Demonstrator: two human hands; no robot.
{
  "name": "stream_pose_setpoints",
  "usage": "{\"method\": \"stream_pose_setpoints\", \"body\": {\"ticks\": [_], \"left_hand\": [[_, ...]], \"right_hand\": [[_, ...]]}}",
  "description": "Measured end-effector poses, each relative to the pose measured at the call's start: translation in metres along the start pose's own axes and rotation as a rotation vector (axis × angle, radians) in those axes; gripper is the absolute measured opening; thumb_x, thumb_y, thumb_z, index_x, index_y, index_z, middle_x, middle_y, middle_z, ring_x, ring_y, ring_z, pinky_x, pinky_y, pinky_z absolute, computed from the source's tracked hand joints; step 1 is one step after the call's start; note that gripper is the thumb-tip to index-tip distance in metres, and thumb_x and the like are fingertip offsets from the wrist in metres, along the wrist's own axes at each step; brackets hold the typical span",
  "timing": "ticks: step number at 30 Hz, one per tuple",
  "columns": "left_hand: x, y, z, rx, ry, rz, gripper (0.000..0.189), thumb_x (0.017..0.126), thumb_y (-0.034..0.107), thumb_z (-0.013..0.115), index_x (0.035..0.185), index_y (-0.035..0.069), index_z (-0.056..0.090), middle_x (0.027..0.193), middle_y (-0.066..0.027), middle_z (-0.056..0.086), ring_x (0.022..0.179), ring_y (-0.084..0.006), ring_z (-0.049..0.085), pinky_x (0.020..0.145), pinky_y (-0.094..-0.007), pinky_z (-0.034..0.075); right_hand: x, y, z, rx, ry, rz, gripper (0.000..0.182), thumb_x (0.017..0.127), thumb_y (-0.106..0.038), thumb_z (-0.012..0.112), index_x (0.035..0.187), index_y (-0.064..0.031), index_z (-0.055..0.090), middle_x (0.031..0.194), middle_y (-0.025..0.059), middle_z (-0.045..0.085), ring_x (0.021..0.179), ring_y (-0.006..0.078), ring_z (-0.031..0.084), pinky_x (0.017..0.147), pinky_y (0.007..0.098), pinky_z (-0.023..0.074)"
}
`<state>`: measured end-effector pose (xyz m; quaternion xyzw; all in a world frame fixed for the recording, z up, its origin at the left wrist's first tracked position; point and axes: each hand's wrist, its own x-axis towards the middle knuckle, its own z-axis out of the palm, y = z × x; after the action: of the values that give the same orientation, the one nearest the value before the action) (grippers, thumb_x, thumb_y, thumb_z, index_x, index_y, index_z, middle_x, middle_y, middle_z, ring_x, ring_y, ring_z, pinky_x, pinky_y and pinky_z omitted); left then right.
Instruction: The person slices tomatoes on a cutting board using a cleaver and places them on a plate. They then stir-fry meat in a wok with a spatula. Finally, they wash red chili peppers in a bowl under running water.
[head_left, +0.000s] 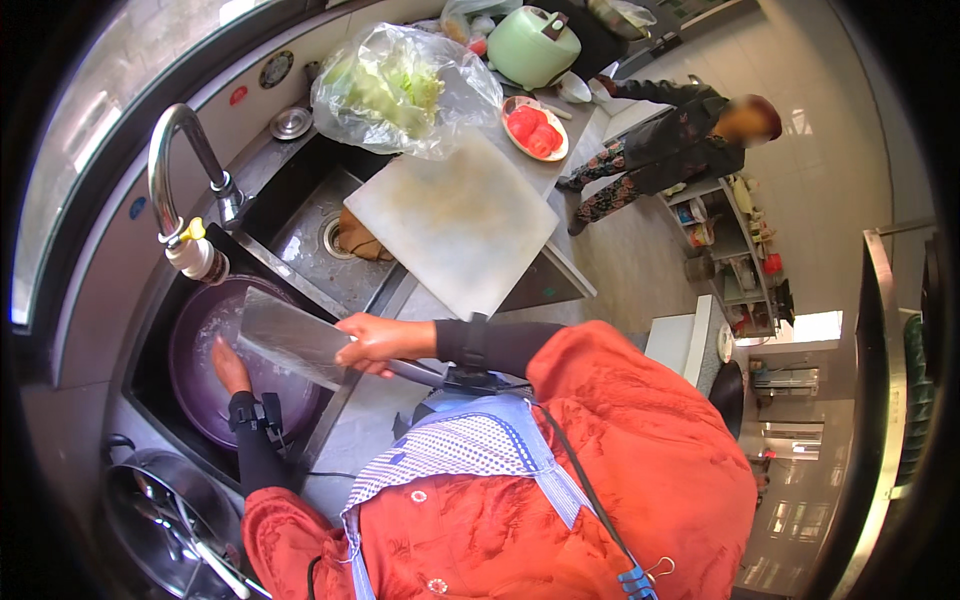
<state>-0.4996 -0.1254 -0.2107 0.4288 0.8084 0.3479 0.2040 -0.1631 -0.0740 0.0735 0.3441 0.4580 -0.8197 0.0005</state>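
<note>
My right hand (379, 345) grips the handle of a wide-bladed cleaver (289, 334). Its wet-looking blade reaches out over a purple basin (180, 367), which sits in the near sink compartment with water (262, 390) in it. My left hand (231, 365) is over the basin, below the blade and apart from most of it. Blur hides how its fingers are bent and whether they touch the water. Above the basin hangs the white nozzle (196, 261) of a curved chrome faucet (184, 124).
A white cutting board (457, 217) lies partly across the second sink compartment (300, 217). Beyond it are bagged lettuce (397, 90), sliced tomatoes (534, 131) on a plate and a green rice cooker (529, 49). A pot (124, 517) holds utensils. Another person (675, 139) stands at the counter.
</note>
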Motion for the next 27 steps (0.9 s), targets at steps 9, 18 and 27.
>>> {"method": "stream_pose_setpoints", "body": {"ticks": [9,18,27], "left_hand": [[-0.018,-0.030,0.077,0.055,-0.444,-0.245,0.053,0.082,0.036,0.061,0.118,-0.002,0.054,0.115,-0.0269,0.058,0.106,-0.0417,0.055,0.090,-0.0441,0.046],[-0.044,0.026,0.072,-0.339,-0.812,-0.413,0.027,0.086,0.021,0.057,0.106,0.003,0.054,0.089,-0.0102,0.062,0.075,-0.0205,0.060,0.063,-0.0350,0.051],[-0.050,0.046,0.036,0.002,-0.768,-0.467,0.035,0.074,0.029,0.063,0.086,-0.004,0.062,0.078,-0.0158,0.063,0.064,-0.0253,0.061,0.056,-0.0386,0.049]], "right_hand": [[-0.076,0.016,-0.030,0.098,0.396,-0.084,0.017,0.087,-0.013,0.055,0.100,-0.0052,0.047,0.056,-0.0026,0.039,0.039,0.0069,0.038,0.034,0.0256,0.0371],[-0.125,0.032,-0.037,0.139,0.561,-0.124,0.024,0.091,-0.015,0.055,0.111,-0.0049,0.045,0.058,-0.0051,0.036,0.042,0.0041,0.035,0.038,0.0230,0.0374],[-0.181,0.059,-0.061,0.149,0.775,-0.173,0.019,0.089,-0.013,0.056,0.102,-0.0043,0.043,0.057,-0.0026,0.039,0.040,0.0055,0.038,0.035,0.0247,0.0381]]}}
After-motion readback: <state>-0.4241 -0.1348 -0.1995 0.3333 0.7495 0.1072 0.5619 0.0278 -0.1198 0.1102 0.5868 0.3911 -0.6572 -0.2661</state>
